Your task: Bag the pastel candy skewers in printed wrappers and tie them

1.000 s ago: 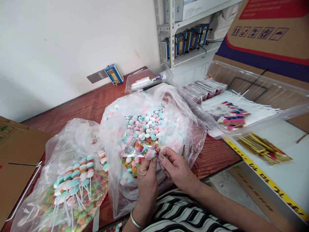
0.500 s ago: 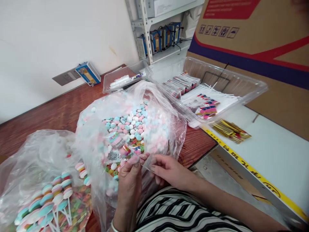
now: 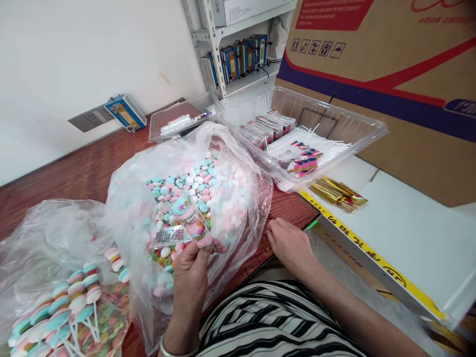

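Observation:
My left hand [image 3: 191, 270] is closed around a small clear packet of stacked pastel candies [image 3: 186, 220] with a printed label, held up in front of a big plastic bag of pink, blue and white candies [image 3: 193, 186]. My right hand [image 3: 288, 243] rests knuckles-up at the edge of the red-brown table [image 3: 89, 171], just right of that bag; its fingertips press down on thin gold twist ties lying there, and the fingers curl under so their grip is hidden.
A second plastic bag with candy lollipops [image 3: 63, 302] lies at the left. A clear tray of packets and white sticks [image 3: 297, 144] stands at the right, with gold twist ties [image 3: 336, 193] on a white surface beside it. A large cardboard box and metal shelves stand behind.
My right hand has let go of the packet and dropped to the table edge at the right. My left hand keeps the packet, raised slightly. The view swung rightwards.

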Tool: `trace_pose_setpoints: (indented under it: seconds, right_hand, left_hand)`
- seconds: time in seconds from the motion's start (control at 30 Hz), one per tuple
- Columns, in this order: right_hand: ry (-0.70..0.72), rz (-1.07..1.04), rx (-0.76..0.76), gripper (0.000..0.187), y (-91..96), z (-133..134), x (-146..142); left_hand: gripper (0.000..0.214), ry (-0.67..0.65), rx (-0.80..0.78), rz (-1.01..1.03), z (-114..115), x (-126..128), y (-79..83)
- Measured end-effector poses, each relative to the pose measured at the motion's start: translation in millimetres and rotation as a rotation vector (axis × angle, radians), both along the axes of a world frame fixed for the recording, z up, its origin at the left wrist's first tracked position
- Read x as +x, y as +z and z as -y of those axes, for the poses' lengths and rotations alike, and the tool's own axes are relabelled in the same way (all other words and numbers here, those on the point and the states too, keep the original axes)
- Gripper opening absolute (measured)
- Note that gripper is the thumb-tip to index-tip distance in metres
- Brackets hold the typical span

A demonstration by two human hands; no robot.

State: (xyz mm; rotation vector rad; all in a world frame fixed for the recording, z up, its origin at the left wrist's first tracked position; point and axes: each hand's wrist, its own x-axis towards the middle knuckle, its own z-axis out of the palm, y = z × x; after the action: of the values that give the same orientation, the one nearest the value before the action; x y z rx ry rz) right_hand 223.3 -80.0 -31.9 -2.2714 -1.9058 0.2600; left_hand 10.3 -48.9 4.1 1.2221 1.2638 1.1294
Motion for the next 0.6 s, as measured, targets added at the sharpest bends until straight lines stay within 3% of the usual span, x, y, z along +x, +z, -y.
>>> trace_pose_setpoints:
  seconds: [0.2, 0.23, 0.3, 0.37, 0.47, 0.6]
  right_hand:
    - [-0.002, 0.016, 0.055, 0.016, 7.9, 12.3, 16.8]
    - [-0.002, -0.011, 0.098, 0.016, 13.6, 16.9, 19.6]
    - [0.043, -0.227, 0.342, 0.009, 27.5, 22.8, 18.3]
    - [0.130, -0.362, 0.437, 0.007, 41.8, 21.0, 4.4]
    - [0.298, -0.521, 0.416, 0.008, 56.2, 2.8, -33.9]
    - [0.395, -0.611, 0.472, 0.011, 54.9, -31.8, -75.5]
  left_hand:
    - [0.025, -0.027, 0.129, -0.415, -8.4, -11.6, 10.8]
    - [0.024, -0.043, 0.168, -0.497, -10.7, -12.4, 12.3]
    - [0.023, -0.091, 0.248, -0.643, -15.5, -11.2, 13.9]
    - [0.025, -0.140, 0.310, -0.764, -19.7, -6.6, 12.9]
    - [0.026, -0.165, 0.363, -0.905, -22.6, 2.1, 9.0]
    - [0.019, -0.171, 0.366, -0.995, -20.9, 4.8, 5.7]
